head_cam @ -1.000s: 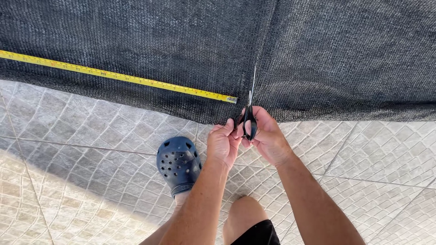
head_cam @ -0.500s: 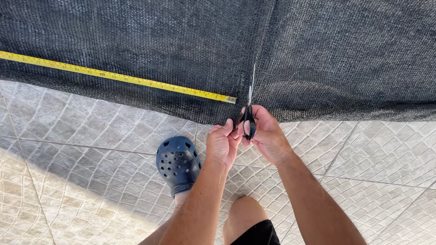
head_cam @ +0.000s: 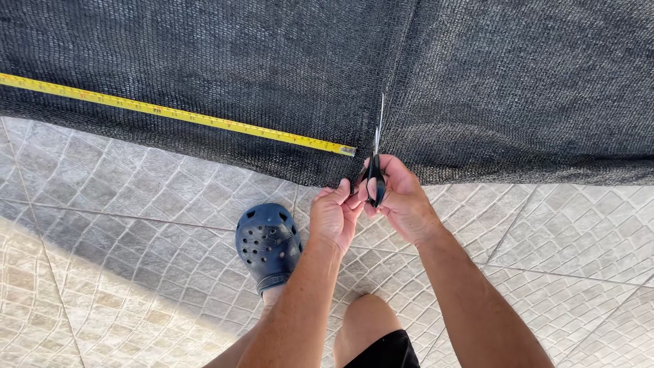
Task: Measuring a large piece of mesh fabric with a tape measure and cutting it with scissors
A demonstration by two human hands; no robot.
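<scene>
Right hand: our right hand [head_cam: 403, 197] is closed around the black handles of the scissors [head_cam: 375, 163], fingers through the loops, so the grip drives the blades.
Scissors: the thin blades point away from us, up into the near edge of the dark mesh fabric [head_cam: 204, 61]; they look nearly closed, though the fine tip is hard to read against the weave.
Left hand: our left hand [head_cam: 335, 217] pinches the hem of the fabric just beside the scissors, fingers curled shut on the cloth, likely to keep the edge taut where the blades enter.
Dark mesh fabric: it lies spread flat over the tiled floor [head_cam: 122, 225], filling the upper part of the view, its near edge running across just above our hands. A faint line runs up the cloth from the blades.
Tape measure: the yellow tape measure [head_cam: 170, 114] lies stretched on the fabric from the left, its metal end stopping just short of the scissors, which seems to fix the cutting place.
Markings: the tape is a narrow yellow strip with small dark ticks and figures along it; we see no packages or signs.
Shoe: a blue perforated clog [head_cam: 267, 244] stands on the tiles just left of our left forearm, near the fabric edge.
</scene>
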